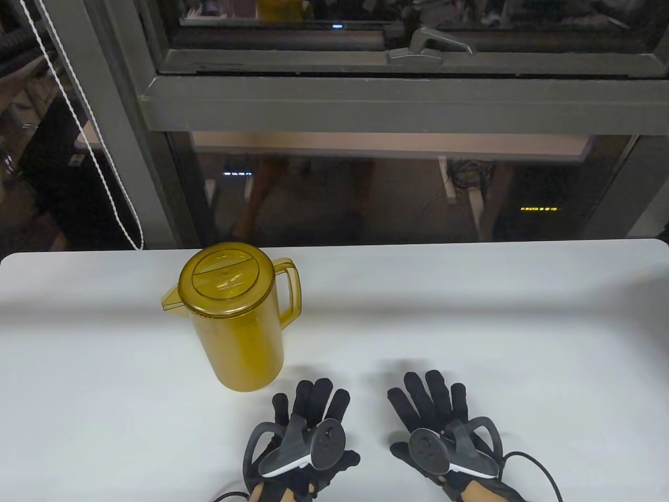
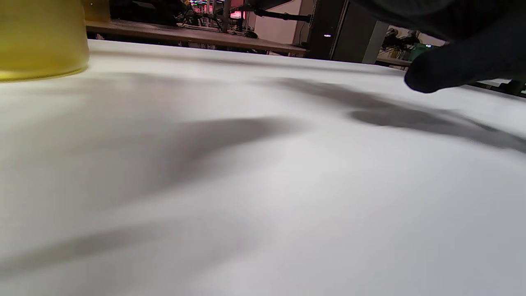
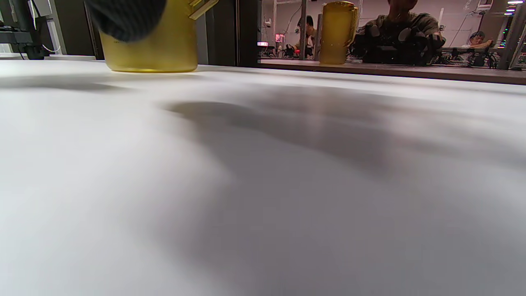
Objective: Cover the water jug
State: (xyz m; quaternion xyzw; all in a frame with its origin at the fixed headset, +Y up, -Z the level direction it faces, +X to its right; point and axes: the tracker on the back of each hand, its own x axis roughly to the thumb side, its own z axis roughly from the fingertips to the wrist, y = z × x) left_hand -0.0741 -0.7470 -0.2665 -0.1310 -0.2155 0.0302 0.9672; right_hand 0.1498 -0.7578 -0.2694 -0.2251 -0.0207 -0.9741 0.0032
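A translucent amber water jug (image 1: 238,324) stands upright on the white table (image 1: 470,324), left of centre, its round lid (image 1: 226,280) seated on top, spout to the left and handle to the right. My left hand (image 1: 308,408) lies flat on the table just right of the jug's base, fingers straight, holding nothing. My right hand (image 1: 428,397) lies flat a little further right, also empty. The jug's base (image 2: 41,41) shows at the top left of the left wrist view, and the jug (image 3: 152,49) appears again in the right wrist view behind a dark fingertip (image 3: 125,16).
A dark window frame (image 1: 397,99) with a latch rises behind the table's far edge, and a white cord (image 1: 104,178) hangs at the left. The glass reflects the jug and a seated person. Cables trail from both gloves at the near edge.
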